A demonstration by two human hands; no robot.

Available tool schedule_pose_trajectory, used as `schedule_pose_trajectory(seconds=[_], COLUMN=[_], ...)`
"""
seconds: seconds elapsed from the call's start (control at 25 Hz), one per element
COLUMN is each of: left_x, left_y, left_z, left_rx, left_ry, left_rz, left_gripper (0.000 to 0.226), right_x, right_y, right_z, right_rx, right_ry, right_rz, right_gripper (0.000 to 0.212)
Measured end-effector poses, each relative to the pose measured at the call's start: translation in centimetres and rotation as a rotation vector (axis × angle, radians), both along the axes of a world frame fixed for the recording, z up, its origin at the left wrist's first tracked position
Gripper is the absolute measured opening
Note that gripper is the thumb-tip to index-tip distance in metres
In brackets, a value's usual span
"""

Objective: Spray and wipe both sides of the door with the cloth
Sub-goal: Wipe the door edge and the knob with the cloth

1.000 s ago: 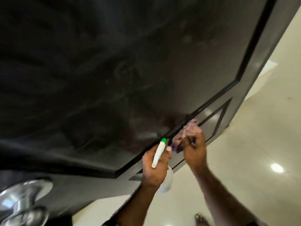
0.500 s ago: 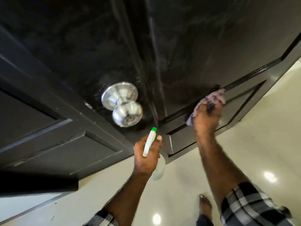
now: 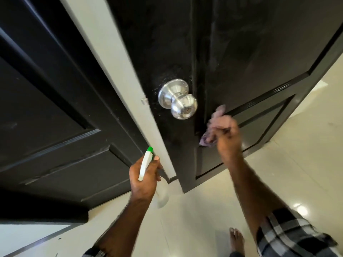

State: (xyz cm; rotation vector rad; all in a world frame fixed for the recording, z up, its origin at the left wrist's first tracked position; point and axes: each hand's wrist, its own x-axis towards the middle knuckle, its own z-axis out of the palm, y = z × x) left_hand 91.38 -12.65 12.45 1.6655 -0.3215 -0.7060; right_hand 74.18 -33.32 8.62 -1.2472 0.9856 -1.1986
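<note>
While my right hand (image 3: 227, 139) bunches the soft, limp cloth (image 3: 216, 125) against the door (image 3: 241, 58) beside the knob (image 3: 177, 99), I judge a crumpled grip best; my left hand (image 3: 145, 176) clasps the light spray bottle (image 3: 145, 165).

The glossy cream tiled floor (image 3: 185, 229) reflects ceiling lights. A bare foot (image 3: 236, 242) stands on it, near the bottom edge.

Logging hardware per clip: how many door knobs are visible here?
1. The silver knob sits on the black door near its edge, left of the cloth. One on the far side would be hidden.
</note>
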Motion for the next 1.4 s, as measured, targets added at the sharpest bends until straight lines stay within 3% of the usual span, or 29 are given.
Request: schedule_pose_trajectory(seconds=[0.12, 0.2, 0.32, 0.52, 0.6, 0.68, 0.8, 0.92, 1.0, 1.16, 1.32, 1.4], left_x=[0.8, 1.3, 2.5, 4.8, 4.9, 4.9, 5.0, 5.5, 5.6, 3.9, 0.3, -1.7], left_y=[1.3, 2.4, 4.3, 6.0, 6.4, 6.8, 7.9, 8.9, 9.4, 9.4, 7.7, 6.8], left_z=[-0.2, 0.1, 1.1, 4.3, 5.7, 6.9, 8.6, 11.3, 13.1, 16.7, 19.9, 21.4], left_rx=[-0.004, -0.012, -0.005, -0.037, -0.051, -0.06, -0.055, -0.076, -0.096, -0.131, -0.114, -0.108], left_ry=[0.027, 0.037, -0.006, -0.03, -0.028, -0.047, -0.083, -0.139, -0.192, -0.205, -0.212, -0.217], left_rz=[0.03, 0.039, 0.013, 0.051, 0.064, 0.063, 0.068, 0.069, 0.063, 0.027, -0.083, -0.159], left_gripper=[0.044, 0.046, 0.05, 0.049, 0.047, 0.048, 0.047, 0.032, 0.019, 0.012, 0.02, 0.019], right_x=[3.4, 8.1, 12.8, 11.1, 11.8, 13.7, 15.5, 13.7, 12.4, 8.0, -0.9, -5.0], right_y=[1.1, 5.7, 11.0, 8.8, 10.3, 13.5, 16.3, 15.5, 14.4, 15.4, 17.5, 16.4], right_z=[1.1, 0.1, 0.6, 9.4, 11.1, 11.5, 11.6, 12.0, 11.4, 9.3, 11.8, 14.7], right_rx=[0.108, 0.235, 0.425, 0.026, 0.014, -0.005, -0.217, -0.368, -0.205, 0.183, 0.392, 0.541], right_ry=[-0.068, -0.072, -0.229, -0.254, -0.233, -0.125, 0.092, 0.118, 0.137, 0.199, -0.204, -0.367], right_rz=[-0.324, -0.303, -0.261, -0.338, -0.357, -0.283, -0.137, -0.187, -0.199, 0.124, 0.202, 0.155], right_gripper=[0.032, 0.042, 0.055, 0.039, 0.037, 0.041, 0.037, 0.038, 0.038, 0.036, 0.029, 0.038])
